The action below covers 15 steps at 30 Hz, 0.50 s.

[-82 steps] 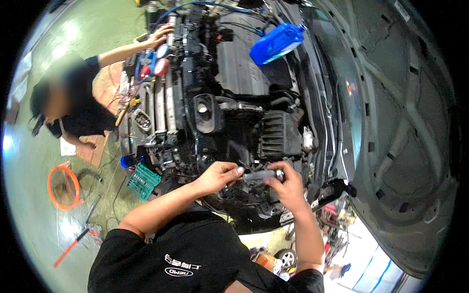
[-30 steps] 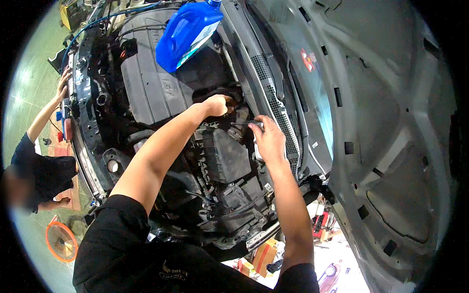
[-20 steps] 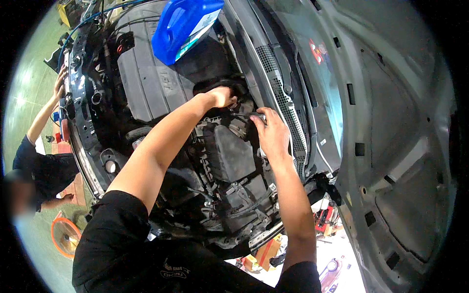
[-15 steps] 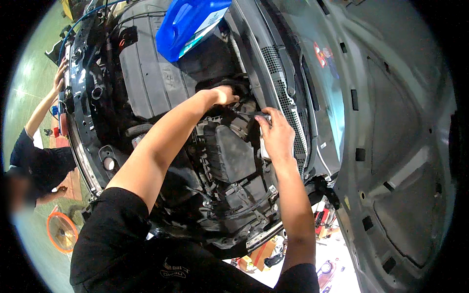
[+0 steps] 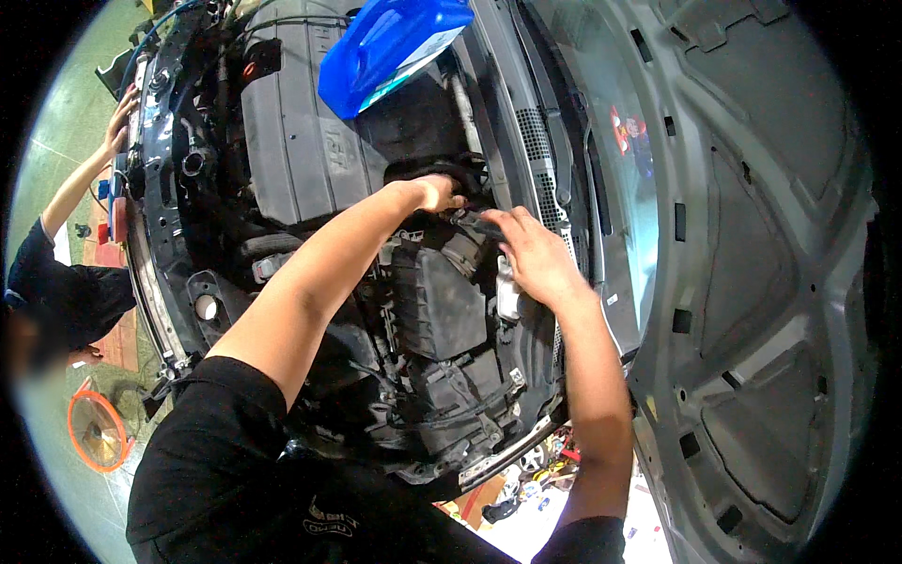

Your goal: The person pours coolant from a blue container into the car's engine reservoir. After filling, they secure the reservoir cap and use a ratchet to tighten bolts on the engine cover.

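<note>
My left hand [image 5: 439,193] reaches into a dark gap beside the grey engine cover [image 5: 296,141]. Its fingers curl down among the parts; whatever they grip is hidden. Just to the right, my right hand [image 5: 537,252] hovers over the rear of the engine bay, its fingers stretched toward the left hand and its thumb apart. I see nothing held in it. Below the hands lies a black ribbed box [image 5: 442,301], with a whitish reservoir [image 5: 508,289] under my right wrist.
A blue jug [image 5: 381,56] lies on the engine cover. The raised hood [image 5: 752,282] stands at right, next to the windshield [image 5: 615,188]. At left, another person's hand [image 5: 117,127] rests on the front edge. An orange-rimmed basket [image 5: 73,428] is on the floor.
My right fingers have straightened and spread from around a dark bar-like piece with a shiny end, which no longer shows clearly. My left hand stays in the gap. The view has shifted slightly.
</note>
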### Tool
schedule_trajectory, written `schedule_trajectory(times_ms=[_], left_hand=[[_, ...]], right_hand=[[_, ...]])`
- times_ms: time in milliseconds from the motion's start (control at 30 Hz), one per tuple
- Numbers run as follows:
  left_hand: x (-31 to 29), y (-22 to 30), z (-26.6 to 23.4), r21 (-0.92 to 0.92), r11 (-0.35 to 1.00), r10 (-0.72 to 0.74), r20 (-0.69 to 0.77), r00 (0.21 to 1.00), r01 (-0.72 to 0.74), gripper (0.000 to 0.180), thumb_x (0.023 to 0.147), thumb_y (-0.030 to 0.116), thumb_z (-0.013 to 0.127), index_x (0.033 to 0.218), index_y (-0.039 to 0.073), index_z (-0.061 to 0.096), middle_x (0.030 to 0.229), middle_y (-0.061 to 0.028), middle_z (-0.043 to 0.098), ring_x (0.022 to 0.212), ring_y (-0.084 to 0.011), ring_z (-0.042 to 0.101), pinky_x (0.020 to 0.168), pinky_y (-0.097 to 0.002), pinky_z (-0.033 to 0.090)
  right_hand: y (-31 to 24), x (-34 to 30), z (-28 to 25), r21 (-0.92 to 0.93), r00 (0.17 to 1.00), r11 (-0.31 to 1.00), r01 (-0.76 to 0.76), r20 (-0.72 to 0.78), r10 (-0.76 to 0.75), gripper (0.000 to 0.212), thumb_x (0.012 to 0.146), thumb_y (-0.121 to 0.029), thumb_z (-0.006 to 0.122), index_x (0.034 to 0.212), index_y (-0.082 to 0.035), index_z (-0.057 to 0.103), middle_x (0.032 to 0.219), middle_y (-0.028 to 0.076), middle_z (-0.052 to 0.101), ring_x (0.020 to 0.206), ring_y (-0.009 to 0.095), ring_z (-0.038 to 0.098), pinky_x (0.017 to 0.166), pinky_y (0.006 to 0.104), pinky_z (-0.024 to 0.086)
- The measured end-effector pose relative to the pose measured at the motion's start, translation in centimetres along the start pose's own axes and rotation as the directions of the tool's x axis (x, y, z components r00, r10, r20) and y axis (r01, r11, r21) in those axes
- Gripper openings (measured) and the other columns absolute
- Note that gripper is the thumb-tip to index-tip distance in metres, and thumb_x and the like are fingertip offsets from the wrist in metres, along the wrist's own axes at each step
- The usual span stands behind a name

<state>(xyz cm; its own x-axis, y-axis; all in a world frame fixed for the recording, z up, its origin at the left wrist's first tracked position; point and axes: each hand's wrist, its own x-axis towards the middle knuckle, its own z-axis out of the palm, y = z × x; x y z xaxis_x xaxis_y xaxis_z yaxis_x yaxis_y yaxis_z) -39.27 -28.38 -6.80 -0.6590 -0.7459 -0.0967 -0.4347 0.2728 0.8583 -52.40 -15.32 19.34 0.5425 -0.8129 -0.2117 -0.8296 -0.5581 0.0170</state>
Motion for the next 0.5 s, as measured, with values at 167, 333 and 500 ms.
schedule_trajectory(times_ms=[167, 333, 500], left_hand=[[-0.3, 0.4, -0.3, 0.020, 1.000, -0.008, 0.022, 1.000, 0.007, 0.058, 0.103, 0.053, 0.056, 0.118, -0.001, 0.071, 0.118, -0.0297, 0.070, 0.114, -0.0446, 0.066, 0.095, -0.0494, 0.051], [-0.7, 0.7, -0.7, 0.040, 0.999, -0.027, 0.025, 0.999, 0.026, 0.059, 0.104, 0.054, 0.054, 0.114, -0.001, 0.072, 0.112, -0.0290, 0.071, 0.109, -0.0443, 0.068, 0.092, -0.0491, 0.052], [-0.5, 0.5, -0.4, -0.039, 0.999, 0.030, 0.014, 0.999, -0.029, 0.055, 0.105, 0.051, 0.053, 0.115, 0.000, 0.072, 0.110, -0.0259, 0.073, 0.107, -0.0434, 0.067, 0.092, -0.0485, 0.052]], right_hand=[[0.2, 1.3, -2.3, -0.368, 0.956, 0.900, 0.234, 0.257, -0.144, 0.039, 0.094, -0.013, 0.057, 0.132, -0.017, 0.065, 0.111, 0.011, 0.069, 0.110, 0.030, 0.067, 0.092, 0.0424, 0.054], [-1.2, 2.5, -3.0, -0.454, 0.924, 0.848, 0.273, 0.368, -0.100, 0.043, 0.098, -0.015, 0.058, 0.141, -0.020, 0.062, 0.101, 0.010, 0.073, 0.103, 0.028, 0.070, 0.092, 0.0440, 0.053], [-2.1, 3.0, -2.2, 0.474, 0.752, 0.586, -0.658, 0.463, 0.469, 0.063, 0.101, -0.014, 0.066, 0.157, -0.011, 0.038, 0.094, 0.017, 0.076, 0.081, 0.025, 0.077, 0.065, 0.0400, 0.061]])
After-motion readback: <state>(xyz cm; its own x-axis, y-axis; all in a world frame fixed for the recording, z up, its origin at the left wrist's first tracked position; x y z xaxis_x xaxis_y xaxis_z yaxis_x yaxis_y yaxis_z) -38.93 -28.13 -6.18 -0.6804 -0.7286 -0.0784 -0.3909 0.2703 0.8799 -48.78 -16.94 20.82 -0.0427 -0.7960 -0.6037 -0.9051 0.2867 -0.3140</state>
